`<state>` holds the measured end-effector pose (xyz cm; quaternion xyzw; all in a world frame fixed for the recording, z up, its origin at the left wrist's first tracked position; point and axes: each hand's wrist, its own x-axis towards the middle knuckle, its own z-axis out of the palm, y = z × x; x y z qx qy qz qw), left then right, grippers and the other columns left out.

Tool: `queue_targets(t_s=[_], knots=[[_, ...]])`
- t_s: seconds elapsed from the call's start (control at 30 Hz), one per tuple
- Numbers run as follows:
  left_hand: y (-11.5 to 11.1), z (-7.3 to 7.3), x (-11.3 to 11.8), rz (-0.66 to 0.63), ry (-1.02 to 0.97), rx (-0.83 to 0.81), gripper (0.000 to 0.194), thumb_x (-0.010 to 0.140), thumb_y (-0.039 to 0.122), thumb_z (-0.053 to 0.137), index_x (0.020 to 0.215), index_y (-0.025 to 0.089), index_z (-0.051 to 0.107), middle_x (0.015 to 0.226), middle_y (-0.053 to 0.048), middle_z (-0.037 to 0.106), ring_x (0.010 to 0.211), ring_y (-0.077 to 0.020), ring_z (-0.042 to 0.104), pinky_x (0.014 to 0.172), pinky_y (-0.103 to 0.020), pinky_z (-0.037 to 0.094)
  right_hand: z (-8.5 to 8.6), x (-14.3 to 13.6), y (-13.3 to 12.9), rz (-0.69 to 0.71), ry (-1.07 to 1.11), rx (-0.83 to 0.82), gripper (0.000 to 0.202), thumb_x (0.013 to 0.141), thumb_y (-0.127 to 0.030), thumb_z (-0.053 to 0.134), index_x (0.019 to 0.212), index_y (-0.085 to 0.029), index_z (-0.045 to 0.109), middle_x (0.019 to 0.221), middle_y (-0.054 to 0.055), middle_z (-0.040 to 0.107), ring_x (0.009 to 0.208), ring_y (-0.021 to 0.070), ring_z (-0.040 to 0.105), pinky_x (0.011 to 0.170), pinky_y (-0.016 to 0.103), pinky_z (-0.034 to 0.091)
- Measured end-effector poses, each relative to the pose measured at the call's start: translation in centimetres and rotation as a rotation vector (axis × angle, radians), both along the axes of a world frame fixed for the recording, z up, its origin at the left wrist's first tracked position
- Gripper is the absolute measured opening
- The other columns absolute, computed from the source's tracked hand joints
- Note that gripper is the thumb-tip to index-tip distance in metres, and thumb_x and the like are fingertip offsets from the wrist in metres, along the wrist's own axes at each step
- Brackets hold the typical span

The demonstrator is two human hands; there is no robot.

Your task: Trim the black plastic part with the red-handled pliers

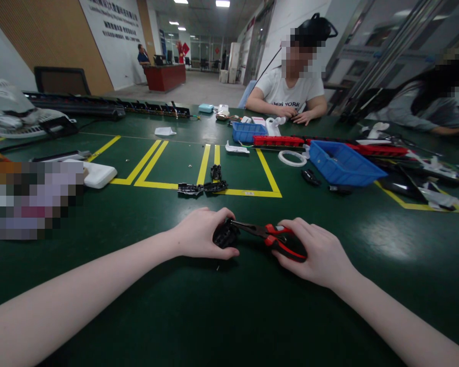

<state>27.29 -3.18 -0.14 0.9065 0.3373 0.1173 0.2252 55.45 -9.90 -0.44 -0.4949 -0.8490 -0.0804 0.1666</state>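
Observation:
A small black part (225,234) is held between the thumb and fingers of my left hand (202,233), low over the green table (156,316). My right hand (316,250) is wrapped round the red and black handles of long-nose pliers (270,235). The pliers point left, and their tips meet the upper right edge of the black part; whether they grip it is too small to tell. A tiny metal piece (218,268) lies just below my left hand. Beyond my hands, black part pieces (191,189) rest on the yellow tape.
Blue bins (344,163) (249,132), a white ring (292,158) and a long red strip (375,150) are at the right back. A white box (100,175) lies left. Across the table sits a person in a white shirt (290,87); another person is far right.

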Motion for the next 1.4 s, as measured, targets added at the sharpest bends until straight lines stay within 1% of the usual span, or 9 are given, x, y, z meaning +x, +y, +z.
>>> queue_targets(t_s=[0.2,0.37,0.5,0.67,0.73,0.93,1.1,1.23,1.4], knots=[[0.0,0.0,0.0,0.009,0.005,-0.008,0.064,0.074,0.065,0.063,0.119,0.021,0.051,0.082,-0.002,0.066,0.076,-0.0244,0.060,0.076,-0.038,0.043,0.0,0.0,-0.1,0.009,-0.044,0.033,0.042,0.081,-0.046,0.058,0.108,-0.015,0.055,0.095,0.011,0.065,0.068,0.0188,0.061,0.060,0.031,0.045],[0.0,0.2,0.0,0.005,0.013,-0.026,0.064,0.073,0.066,0.063,0.116,0.021,0.053,0.084,-0.004,0.066,0.078,-0.0254,0.060,0.075,-0.038,0.044,0.1,-0.1,-0.3,0.011,-0.065,0.071,0.043,0.080,-0.046,0.058,0.110,-0.015,0.057,0.094,0.011,0.065,0.068,0.0200,0.060,0.060,0.031,0.044],[0.1,0.5,-0.2,0.013,0.008,-0.069,0.066,0.074,0.066,0.064,0.120,0.021,0.051,0.091,-0.006,0.067,0.084,-0.0273,0.062,0.078,-0.040,0.045,0.1,-0.1,-0.3,0.013,-0.044,0.079,0.044,0.080,-0.046,0.058,0.110,-0.014,0.057,0.093,0.011,0.066,0.067,0.0196,0.060,0.059,0.031,0.044],[0.0,1.0,-0.7,-0.028,-0.117,-0.228,0.064,0.079,0.049,0.067,0.132,0.024,0.042,0.108,-0.007,0.066,0.096,-0.0268,0.064,0.083,-0.040,0.048,0.2,-0.2,-0.2,-0.006,-0.009,0.047,0.045,0.080,-0.047,0.058,0.112,-0.015,0.056,0.094,0.010,0.066,0.065,0.0187,0.061,0.058,0.031,0.046],[0.1,1.1,-0.9,-0.035,-0.153,-0.263,0.065,0.080,0.046,0.067,0.135,0.025,0.040,0.114,-0.008,0.064,0.101,-0.0271,0.063,0.084,-0.040,0.049,0.1,-0.2,-0.3,-0.010,-0.010,0.038,0.045,0.080,-0.047,0.059,0.112,-0.015,0.056,0.094,0.010,0.067,0.066,0.0188,0.061,0.058,0.031,0.046],[0.4,0.6,-1.1,-0.056,-0.182,-0.258,0.067,0.083,0.045,0.064,0.141,0.025,0.036,0.118,-0.009,0.063,0.104,-0.0282,0.062,0.086,-0.042,0.049,-0.1,0.1,-0.2,-0.025,-0.012,0.027,0.046,0.080,-0.048,0.060,0.112,-0.015,0.055,0.096,0.010,0.067,0.067,0.0188,0.062,0.059,0.031,0.048],[0.2,0.5,-0.9,-0.070,-0.210,-0.269,0.077,0.086,0.038,0.062,0.150,0.029,0.022,0.116,-0.008,0.063,0.100,-0.0264,0.063,0.085,-0.040,0.049,0.1,-0.1,-0.1,-0.024,0.004,0.024,0.045,0.080,-0.048,0.059,0.112,-0.016,0.055,0.095,0.010,0.067,0.069,0.0200,0.063,0.059,0.031,0.049],[0.0,0.5,-0.9,-0.081,-0.209,-0.270,0.075,0.086,0.035,0.060,0.151,0.029,0.021,0.116,-0.008,0.063,0.102,-0.0268,0.063,0.088,-0.040,0.049,0.2,-0.3,-0.2,-0.011,0.022,0.007,0.046,0.081,-0.048,0.059,0.114,-0.017,0.055,0.096,0.010,0.067,0.070,0.0203,0.063,0.059,0.031,0.049],[0.2,0.4,-0.9,-0.052,-0.207,-0.263,0.071,0.088,0.030,0.057,0.150,0.027,0.021,0.119,-0.010,0.062,0.104,-0.0275,0.063,0.088,-0.041,0.049,0.0,-0.3,-0.1,-0.037,0.038,-0.043,0.045,0.082,-0.048,0.060,0.114,-0.017,0.053,0.099,0.010,0.066,0.072,0.0203,0.064,0.060,0.032,0.050]])
